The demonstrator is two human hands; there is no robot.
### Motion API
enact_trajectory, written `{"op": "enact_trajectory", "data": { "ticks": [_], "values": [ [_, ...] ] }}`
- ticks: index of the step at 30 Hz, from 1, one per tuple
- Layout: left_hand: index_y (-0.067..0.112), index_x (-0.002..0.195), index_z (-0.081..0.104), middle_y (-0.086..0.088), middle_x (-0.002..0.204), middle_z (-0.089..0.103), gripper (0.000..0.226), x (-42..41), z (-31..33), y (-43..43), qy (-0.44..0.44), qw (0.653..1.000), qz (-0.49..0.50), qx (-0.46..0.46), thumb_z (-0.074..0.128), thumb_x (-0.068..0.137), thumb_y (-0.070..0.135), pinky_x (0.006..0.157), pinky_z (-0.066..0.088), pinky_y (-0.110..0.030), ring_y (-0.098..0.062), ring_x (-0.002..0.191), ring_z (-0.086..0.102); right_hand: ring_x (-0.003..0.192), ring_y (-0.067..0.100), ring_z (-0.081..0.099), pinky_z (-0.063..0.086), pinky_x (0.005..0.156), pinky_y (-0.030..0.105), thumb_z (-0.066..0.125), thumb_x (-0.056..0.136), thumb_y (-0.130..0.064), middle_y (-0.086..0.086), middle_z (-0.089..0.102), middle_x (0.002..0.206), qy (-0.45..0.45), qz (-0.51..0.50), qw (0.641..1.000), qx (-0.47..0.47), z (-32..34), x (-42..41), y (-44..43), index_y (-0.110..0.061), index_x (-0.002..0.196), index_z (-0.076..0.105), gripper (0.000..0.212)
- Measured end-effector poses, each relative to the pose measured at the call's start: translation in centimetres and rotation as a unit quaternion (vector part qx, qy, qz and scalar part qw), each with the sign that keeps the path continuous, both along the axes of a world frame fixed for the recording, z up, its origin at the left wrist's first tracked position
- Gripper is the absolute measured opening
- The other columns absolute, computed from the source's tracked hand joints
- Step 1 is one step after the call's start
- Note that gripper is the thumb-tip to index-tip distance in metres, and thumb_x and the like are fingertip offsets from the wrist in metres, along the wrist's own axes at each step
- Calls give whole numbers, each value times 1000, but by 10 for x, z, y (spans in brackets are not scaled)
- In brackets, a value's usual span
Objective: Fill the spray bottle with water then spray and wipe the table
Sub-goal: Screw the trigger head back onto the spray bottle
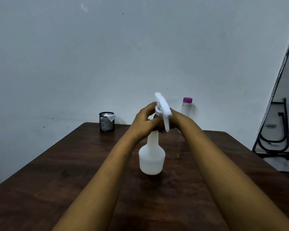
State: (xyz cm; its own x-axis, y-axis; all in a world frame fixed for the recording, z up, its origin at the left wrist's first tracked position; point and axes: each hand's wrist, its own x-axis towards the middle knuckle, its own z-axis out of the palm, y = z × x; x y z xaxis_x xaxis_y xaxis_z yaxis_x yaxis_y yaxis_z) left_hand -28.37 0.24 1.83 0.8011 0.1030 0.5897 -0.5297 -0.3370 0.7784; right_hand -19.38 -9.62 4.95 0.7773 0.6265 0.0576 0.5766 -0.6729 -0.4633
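Left grip point(145, 121) curls round the neck of the spray bottle point(151, 157). Right grip point(174, 118) clamps the same neck from the other side, its fingers partly hidden by the white trigger head point(163, 109). At 11 o'clock from the bottle stands a black mesh cup point(106, 124) holding white tissue point(110, 116). At 1 o'clock, behind the right wrist, is a clear water bottle point(186, 107) with a purple cap. Off the counter point(57, 172) at 3 o'clock is a black metal frame point(281, 130). The spray bottle stands upright mid-counter, long axis vertical. Its trigger head is tilted and blurred, running from 11 to 5 o'clock.
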Motion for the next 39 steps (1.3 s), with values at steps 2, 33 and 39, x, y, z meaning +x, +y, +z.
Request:
{"op": "enact_trajectory", "data": {
  "ticks": [2, 33, 39],
  "values": [
    [30, 95, 63, 3, 104, 68, 7, 4, -1, -1, 3, 995, 31, -91, 62, 88, 30, 80, 48, -25, -14, 104, 63, 83, 22, 62, 53, 71, 27, 72, 83, -18, 6, 64, 85, 9, 7, 1000, 24, 4, -13, -10, -9, 92, 62, 16],
    [19, 118, 61, 1, 111, 68, 32, 16, -58, 20, 145, 987, -17, -73, 67, 87, 19, 89, 51, -24, -12, 107, 63, 104, 13, 65, 51, 93, 26, 59, 86, 5, 7, 71, 109, 115, 128, 928, 330, -47, -25, -31, -22, 125, 57, 47],
    [20, 120, 57, -4, 114, 67, 44, 24, -72, 28, 147, 984, -24, -101, 73, 80, 10, 89, 53, -34, -19, 105, 64, 101, 13, 67, 52, 91, 28, 66, 87, -7, 4, 71, 105, 102, 98, 921, 363, -59, -15, -22, -27, 125, 53, 45]
  ]
}}
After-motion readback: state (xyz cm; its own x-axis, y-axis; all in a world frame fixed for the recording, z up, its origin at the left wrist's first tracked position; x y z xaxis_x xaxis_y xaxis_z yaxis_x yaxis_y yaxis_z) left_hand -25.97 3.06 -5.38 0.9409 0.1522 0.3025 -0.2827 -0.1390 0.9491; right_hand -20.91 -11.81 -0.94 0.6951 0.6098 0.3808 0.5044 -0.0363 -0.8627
